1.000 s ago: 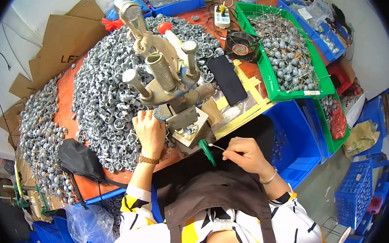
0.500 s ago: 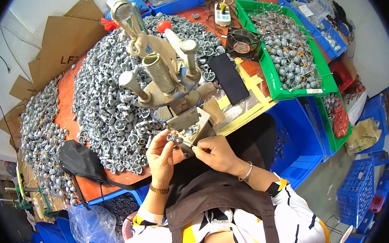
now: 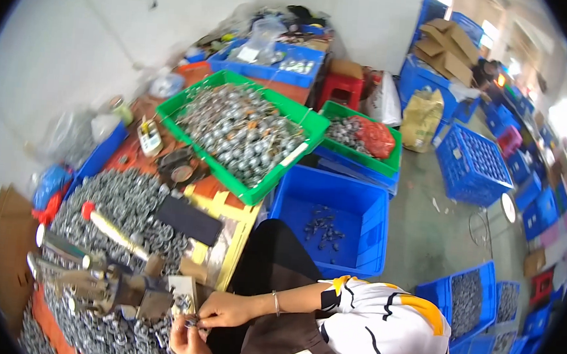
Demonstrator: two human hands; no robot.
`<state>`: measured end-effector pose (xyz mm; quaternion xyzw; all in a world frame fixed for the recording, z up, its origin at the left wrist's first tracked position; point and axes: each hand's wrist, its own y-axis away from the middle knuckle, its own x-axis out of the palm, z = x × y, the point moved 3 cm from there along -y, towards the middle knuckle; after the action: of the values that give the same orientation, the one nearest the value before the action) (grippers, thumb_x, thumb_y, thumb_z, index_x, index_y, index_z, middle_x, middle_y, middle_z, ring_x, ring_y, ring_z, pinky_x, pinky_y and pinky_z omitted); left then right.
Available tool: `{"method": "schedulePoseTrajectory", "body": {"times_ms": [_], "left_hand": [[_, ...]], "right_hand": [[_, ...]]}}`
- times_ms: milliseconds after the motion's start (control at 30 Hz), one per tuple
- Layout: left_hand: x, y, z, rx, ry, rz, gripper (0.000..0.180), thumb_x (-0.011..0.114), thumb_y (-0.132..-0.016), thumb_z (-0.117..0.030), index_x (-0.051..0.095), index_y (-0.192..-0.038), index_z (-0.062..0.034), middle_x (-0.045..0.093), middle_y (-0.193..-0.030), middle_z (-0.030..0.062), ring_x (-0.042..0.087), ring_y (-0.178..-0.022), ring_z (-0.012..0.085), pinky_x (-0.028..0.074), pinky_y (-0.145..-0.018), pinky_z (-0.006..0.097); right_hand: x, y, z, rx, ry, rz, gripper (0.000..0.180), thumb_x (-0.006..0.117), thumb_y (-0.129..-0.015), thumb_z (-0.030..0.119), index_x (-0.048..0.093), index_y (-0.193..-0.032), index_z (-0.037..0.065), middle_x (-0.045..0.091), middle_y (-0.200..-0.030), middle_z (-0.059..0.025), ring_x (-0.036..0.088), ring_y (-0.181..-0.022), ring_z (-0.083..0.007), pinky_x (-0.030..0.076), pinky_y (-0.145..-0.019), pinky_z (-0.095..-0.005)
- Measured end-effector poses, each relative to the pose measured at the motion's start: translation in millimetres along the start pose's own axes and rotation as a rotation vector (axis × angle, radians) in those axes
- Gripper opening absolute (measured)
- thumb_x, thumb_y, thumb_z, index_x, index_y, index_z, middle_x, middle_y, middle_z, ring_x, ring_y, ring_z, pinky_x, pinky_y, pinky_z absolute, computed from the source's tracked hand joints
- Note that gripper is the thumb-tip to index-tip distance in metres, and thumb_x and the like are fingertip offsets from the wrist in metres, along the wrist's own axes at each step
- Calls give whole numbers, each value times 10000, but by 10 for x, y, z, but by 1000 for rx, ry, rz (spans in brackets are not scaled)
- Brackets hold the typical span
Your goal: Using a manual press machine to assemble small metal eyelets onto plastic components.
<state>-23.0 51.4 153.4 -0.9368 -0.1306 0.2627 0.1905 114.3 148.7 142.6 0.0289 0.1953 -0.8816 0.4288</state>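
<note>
At the lower left, my left hand [image 3: 189, 349] pinches a small grey part [image 3: 190, 324] between thumb and fingertips. My right hand [image 3: 223, 309] is closed beside it, fingertips drawn together against the part; whatever they hold is too small to make out. Both hands meet just in front of a metal hand press [image 3: 132, 293], by a light metal block [image 3: 185, 290] at its working spot. A lever with a red knob [image 3: 88, 210] rises from the press. Around and behind it spreads a heap of grey hollow parts [image 3: 121, 192].
A dark phone [image 3: 190, 220] lies near the yellow-taped table edge. Behind it are a small fan [image 3: 180, 167], a power strip [image 3: 149, 139] and a green tray [image 3: 304, 122] of grey balls on wires. A blue bin [image 3: 366, 234] stands right of the table; several crates [image 3: 473, 165] line the floor.
My view has swung to the right and up, so the press and hands now sit at the lower left. The hands stay together at the small grey part.
</note>
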Motion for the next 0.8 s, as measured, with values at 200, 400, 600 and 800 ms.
{"method": "schedulePoseTrajectory", "body": {"times_ms": [200, 400, 600, 800], "left_hand": [[60, -86, -193, 77, 109, -18, 191, 579, -941, -66, 681, -1044, 59, 626, -1168, 221, 645, -939, 285, 521, -825, 368], [85, -126, -284, 352, -15, 11, 242, 530, -971, -134, 684, -1013, 47, 589, -1236, 240, 624, -1010, 369, 515, -836, 419], [-275, 16, -145, -440, 194, -563, 255, 552, -958, -151, 664, -1040, 63, 650, -1090, 223, 633, -850, 284, 520, -707, 372], [-294, -84, -525, 190, -860, -268, 359, 663, -864, -117, 581, -1185, 20, 625, -1083, 160, 574, -1074, 309, 432, -985, 406]], "right_hand": [[-159, 100, 39, 159, -314, 74, 286, 617, -909, 244, 624, -760, 0, 607, -596, -62, 526, -492, -140, 364, -442, -297], [-120, 46, -56, 350, -788, 26, 196, 577, -958, 235, 595, -1035, 56, 592, -716, -8, 471, -503, -35, 316, -433, -172], [-449, 49, -282, 257, -487, -29, 132, 613, -934, 154, 592, -976, 31, 594, -773, 14, 550, -653, -55, 458, -588, -216], [-354, 54, -132, 13, 87, -57, 190, 623, -914, 242, 635, -973, 63, 657, -858, -81, 622, -729, -209, 491, -687, -322]]}}
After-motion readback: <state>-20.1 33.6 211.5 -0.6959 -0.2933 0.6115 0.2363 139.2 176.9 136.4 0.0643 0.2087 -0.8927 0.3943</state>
